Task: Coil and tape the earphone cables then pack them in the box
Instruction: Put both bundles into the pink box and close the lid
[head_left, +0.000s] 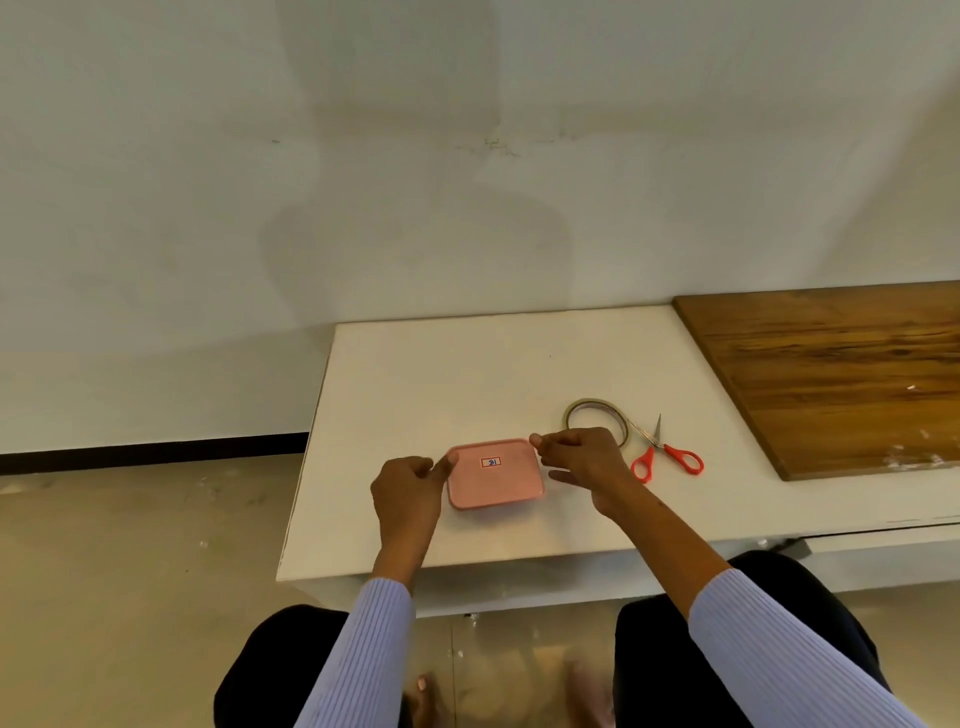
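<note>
A seated person in a ribbed lilac sweater works at a white bench (415, 374), a pink lidded box (493, 480) lying flat near its front edge. The left hand (408, 493) sits at the box's nine o'clock side, thumb tip touching the lid's rim, the grip curled but not clamped around anything visible. The right hand (584, 460) presses at the box's one o'clock corner, fingers pinched together on the lid's edge. A small label (491, 462) marks the lid's centre. Just behind the right hand, at two o'clock from the box, lies a roll of clear tape (592, 410); red-handled scissors (662, 454) rest beside it at three o'clock. No earphone cables are visible.
</note>
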